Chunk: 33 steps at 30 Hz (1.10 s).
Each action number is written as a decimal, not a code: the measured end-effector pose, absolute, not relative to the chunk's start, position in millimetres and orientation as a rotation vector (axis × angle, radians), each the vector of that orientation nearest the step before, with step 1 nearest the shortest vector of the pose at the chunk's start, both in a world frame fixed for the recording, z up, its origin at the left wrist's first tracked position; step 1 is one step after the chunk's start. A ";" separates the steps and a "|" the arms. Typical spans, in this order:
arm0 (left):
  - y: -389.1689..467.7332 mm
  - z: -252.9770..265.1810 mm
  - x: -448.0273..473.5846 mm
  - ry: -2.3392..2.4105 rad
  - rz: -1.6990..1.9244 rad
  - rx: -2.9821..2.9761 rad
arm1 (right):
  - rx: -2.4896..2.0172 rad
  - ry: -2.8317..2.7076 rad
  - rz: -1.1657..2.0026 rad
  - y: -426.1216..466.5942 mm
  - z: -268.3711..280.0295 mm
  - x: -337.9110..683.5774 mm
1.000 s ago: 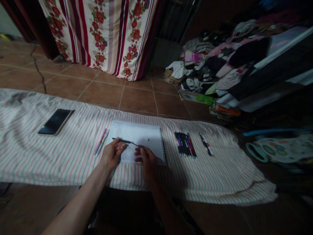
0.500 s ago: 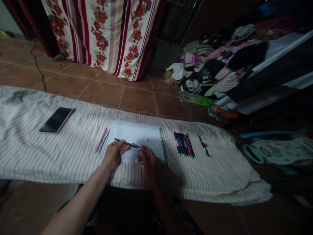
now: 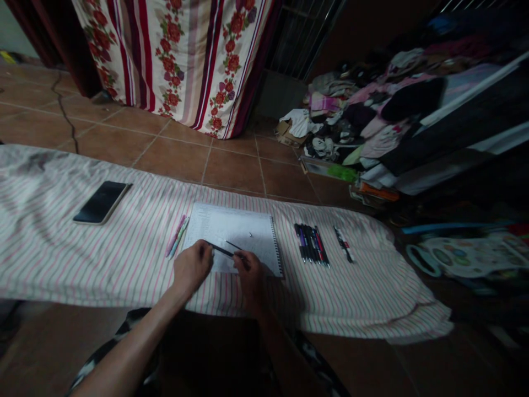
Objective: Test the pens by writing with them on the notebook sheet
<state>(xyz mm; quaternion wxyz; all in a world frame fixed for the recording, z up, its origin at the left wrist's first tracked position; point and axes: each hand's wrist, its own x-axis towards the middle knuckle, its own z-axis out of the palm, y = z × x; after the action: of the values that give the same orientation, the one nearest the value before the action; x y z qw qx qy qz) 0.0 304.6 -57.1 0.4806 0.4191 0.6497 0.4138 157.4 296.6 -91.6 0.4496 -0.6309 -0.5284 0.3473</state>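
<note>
Over an open spiral notebook (image 3: 231,218), both my hands grip a slim black pen barrel (image 3: 221,250). My left hand (image 3: 192,266) is closed round its left end, knuckles up. At the other end, my right hand (image 3: 250,270) pinches it between thumb and fingers. A thin dark stick like a pen refill (image 3: 233,245) reaches close to my right fingertips; whether they touch it I cannot tell. On the page lies a tiny pen-tip-like piece (image 3: 250,235). A pink pen (image 3: 177,234) and a pale green pen (image 3: 180,237) lie left of the notebook.
Right of the notebook is a row of several dark pens (image 3: 311,244), then a small separate group of pens (image 3: 344,244). A phone (image 3: 102,203) lies at the left on the striped cloth (image 3: 144,248). Beyond are a tiled floor, a floral curtain (image 3: 190,66) and heaped clothes (image 3: 372,110).
My left hand has turned over and closed round the pen barrel's left end. My right hand, earlier at the thin stick, now holds the barrel's right end.
</note>
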 end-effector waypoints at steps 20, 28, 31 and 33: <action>300.3 -61.9 -19.4 1.736 0.686 2.347 | -1.906 -1.810 0.371 319.4 -76.2 180.0; 300.1 -60.7 -20.3 1.700 0.720 2.308 | -1.983 -1.983 0.263 324.1 -77.1 177.2; 299.4 -58.7 -21.8 1.707 0.745 2.284 | -1.949 -1.966 0.246 323.9 -73.6 176.8; 299.4 -57.7 -22.6 1.723 0.744 2.288 | -1.929 -1.884 0.314 324.2 -69.8 176.7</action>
<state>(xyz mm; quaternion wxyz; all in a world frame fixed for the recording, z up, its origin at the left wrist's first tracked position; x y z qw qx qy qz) -22.6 299.4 -57.7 0.0909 0.7699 0.5798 0.2505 176.7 324.2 -69.8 0.2115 -0.6945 -0.6783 0.1131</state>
